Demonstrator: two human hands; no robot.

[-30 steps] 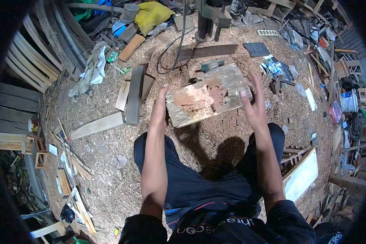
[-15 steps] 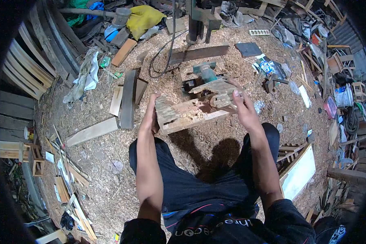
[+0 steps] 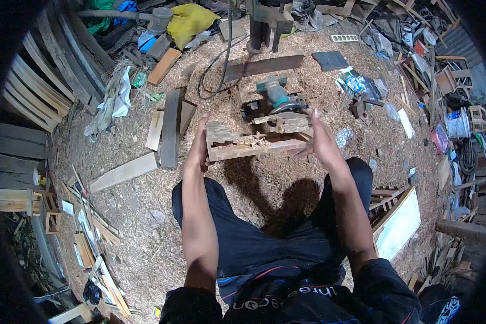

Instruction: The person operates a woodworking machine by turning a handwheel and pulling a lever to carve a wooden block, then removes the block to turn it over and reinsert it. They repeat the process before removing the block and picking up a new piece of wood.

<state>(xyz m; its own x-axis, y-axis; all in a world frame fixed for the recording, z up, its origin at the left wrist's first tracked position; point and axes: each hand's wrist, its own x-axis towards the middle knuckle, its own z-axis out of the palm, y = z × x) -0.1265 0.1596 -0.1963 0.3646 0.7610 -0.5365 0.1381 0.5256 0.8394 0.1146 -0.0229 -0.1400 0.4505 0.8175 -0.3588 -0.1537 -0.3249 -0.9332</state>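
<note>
A weathered, broken wooden piece (image 3: 259, 147) with jagged upper edges and a hollow middle is held level above the ground. Loose shavings lie in its hollow. My left hand (image 3: 198, 146) grips its left end, while my right hand (image 3: 322, 141) grips the right end with the thumb up. Just beyond the piece, a green power tool (image 3: 277, 93) rests on the sawdust, its lower part partly hidden by the wood.
Dark boards (image 3: 171, 129) and a pale plank (image 3: 125, 171) lie left. A metal stand (image 3: 262, 32) and a black cable (image 3: 221, 70) are ahead. A white-faced panel (image 3: 397, 224) leans near my right knee. Scrap wood lines both sides.
The wooden piece has tilted and levelled, its front edge rising at the left, and shows more of its front side. My hands stay at its ends. More of the green tool shows.
</note>
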